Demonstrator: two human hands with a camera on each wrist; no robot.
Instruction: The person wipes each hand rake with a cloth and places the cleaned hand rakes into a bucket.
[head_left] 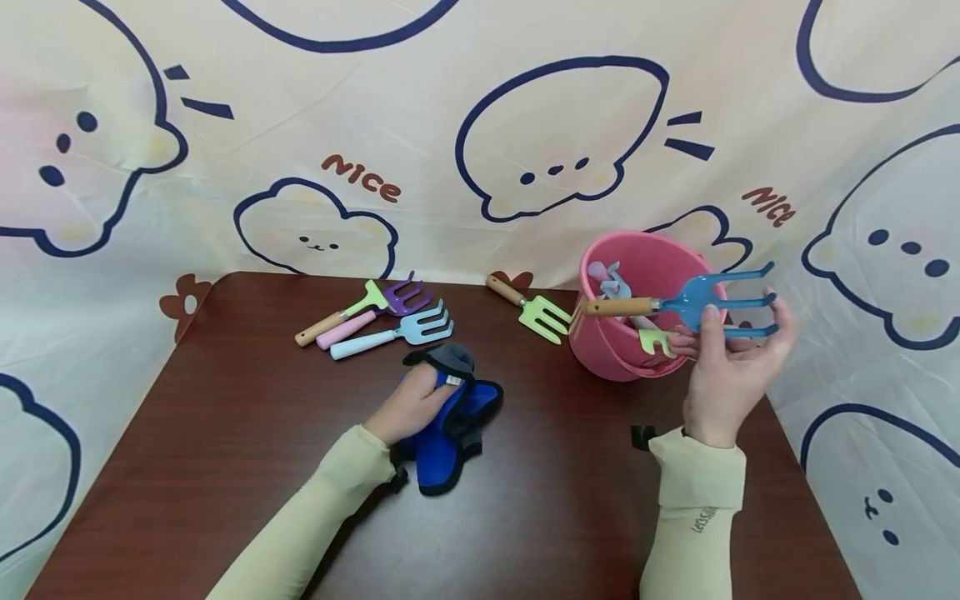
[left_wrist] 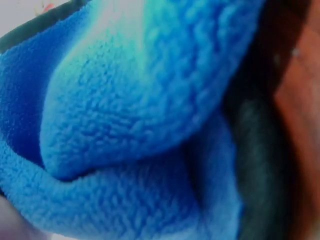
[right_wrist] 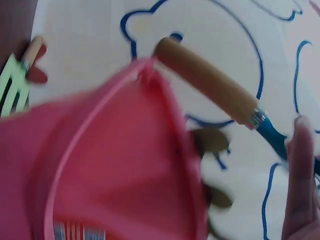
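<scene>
In the head view my left hand [head_left: 416, 400] grips a folded, fleece-lined blue cloth piece [head_left: 438, 454] with black edging and a grey side, low over the table. The blue fleece [left_wrist: 115, 115] fills most of the left wrist view. My right hand [head_left: 731, 367] holds a blue hand rake [head_left: 697, 304] by its metal head, thumb across it, over the pink bucket's right side. Its wooden handle [right_wrist: 205, 80] points left in the head view. The pink bucket [head_left: 611, 354] leans, and holds a light-green tool [head_left: 654, 342] and a pale blue tool [head_left: 617, 286].
On the brown table [head_left: 247, 467], a light-blue rake [head_left: 397, 331], a purple rake [head_left: 405, 298] and a green tool with a wooden handle [head_left: 322, 327] lie back left. A light-green fork [head_left: 543, 317] lies beside the bucket. A printed cloth [head_left: 420, 108] hangs behind.
</scene>
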